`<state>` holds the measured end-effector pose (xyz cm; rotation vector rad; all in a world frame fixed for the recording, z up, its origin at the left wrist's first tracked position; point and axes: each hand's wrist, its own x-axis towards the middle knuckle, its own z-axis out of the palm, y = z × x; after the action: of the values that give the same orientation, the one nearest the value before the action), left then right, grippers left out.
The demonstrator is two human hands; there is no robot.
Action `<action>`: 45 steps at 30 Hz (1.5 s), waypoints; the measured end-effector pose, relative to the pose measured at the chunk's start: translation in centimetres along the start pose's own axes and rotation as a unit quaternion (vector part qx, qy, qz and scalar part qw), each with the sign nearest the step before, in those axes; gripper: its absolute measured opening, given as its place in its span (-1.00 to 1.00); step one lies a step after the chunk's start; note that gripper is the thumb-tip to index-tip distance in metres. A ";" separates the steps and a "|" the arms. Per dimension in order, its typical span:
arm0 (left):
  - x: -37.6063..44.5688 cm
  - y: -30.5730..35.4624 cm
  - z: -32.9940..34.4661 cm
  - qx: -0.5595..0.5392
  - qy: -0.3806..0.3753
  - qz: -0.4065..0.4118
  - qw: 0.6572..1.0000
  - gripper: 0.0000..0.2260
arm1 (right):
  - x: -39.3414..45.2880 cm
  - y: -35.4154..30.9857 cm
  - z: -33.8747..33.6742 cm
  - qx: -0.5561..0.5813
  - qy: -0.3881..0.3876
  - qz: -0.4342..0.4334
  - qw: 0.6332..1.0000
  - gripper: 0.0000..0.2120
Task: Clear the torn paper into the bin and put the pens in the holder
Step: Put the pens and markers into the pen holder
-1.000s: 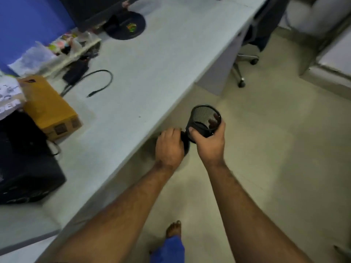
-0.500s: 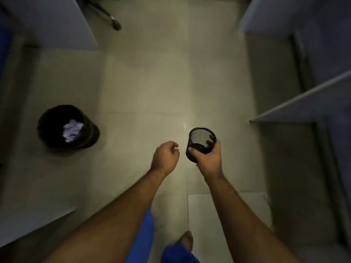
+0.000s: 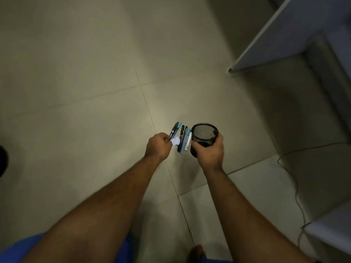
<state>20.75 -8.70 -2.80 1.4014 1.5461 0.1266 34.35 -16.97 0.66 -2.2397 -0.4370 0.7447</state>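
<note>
Right hand (image 3: 209, 151) grips the holder (image 3: 204, 137) — black mesh cup, fingers curled round its wall, thumb on the near side, one fingertip hooked over the far rim. Holder is tilted, mouth facing up and away, and looks empty from here.

Left hand (image 3: 157, 147) is just left of it, fingers closed in a pinch on the lower ends of two pens (image 3: 174, 130) — one black, one teal — which fan up and away from the fingertips.

Three more pens (image 3: 182, 136) lie on the floor (image 3: 85, 92) between the two hands, roughly parallel, close together: two dark ones and a pale one with a green tip right beside the holder's wall. A pale flat item sits under them; can't tell what it is.

Paper scrap (image 3: 175, 141) — small, white — lies on the floor next to the left fingertips, between the pinched pens and the floor group. Can't tell if the hand touches it.

Bin (image 3: 2, 161): only a dark edge at the far left, well apart from the hands.

Tabletop (image 3: 284, 35) runs along the upper right. A cable (image 3: 293, 183) trails over the floor below it. Blue clothing and a bare foot (image 3: 197, 252) at the bottom edge.
</note>
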 end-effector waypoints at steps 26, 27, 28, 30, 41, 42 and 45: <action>10.8 -10.3 12.6 0.168 0.023 0.092 0.981 -0.79 | 6.6 14.2 9.2 -0.027 0.088 -0.062 0.994 -0.13; 10.7 -10.6 12.4 0.156 0.029 0.074 0.985 -0.73 | 6.5 14.1 9.3 -0.024 0.088 -0.064 0.994 -0.13; 10.4 -11.1 12.1 0.152 0.035 0.076 0.985 -0.72 | 6.3 14.0 9.5 -0.022 0.086 -0.066 0.994 -0.13; 9.3 -12.5 11.5 0.147 0.069 0.094 0.982 -0.73 | 5.8 14.0 9.7 -0.025 0.080 -0.075 0.994 -0.13; 8.5 -11.3 10.4 0.208 0.157 0.125 0.957 -0.85 | 4.3 13.6 9.7 -0.083 0.089 -0.081 0.989 -0.15; 8.9 -10.7 10.4 0.214 0.155 0.133 0.955 -0.84 | 4.3 13.6 9.5 -0.088 0.091 -0.080 0.989 -0.15; 10.8 -8.5 10.7 0.230 0.150 0.133 0.952 -0.80 | 4.7 14.1 9.1 -0.098 0.094 -0.078 0.988 -0.15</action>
<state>24.24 -8.39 -19.83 2.0366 1.6935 0.1533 33.50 -19.34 -16.64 -2.3992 -0.6060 0.4199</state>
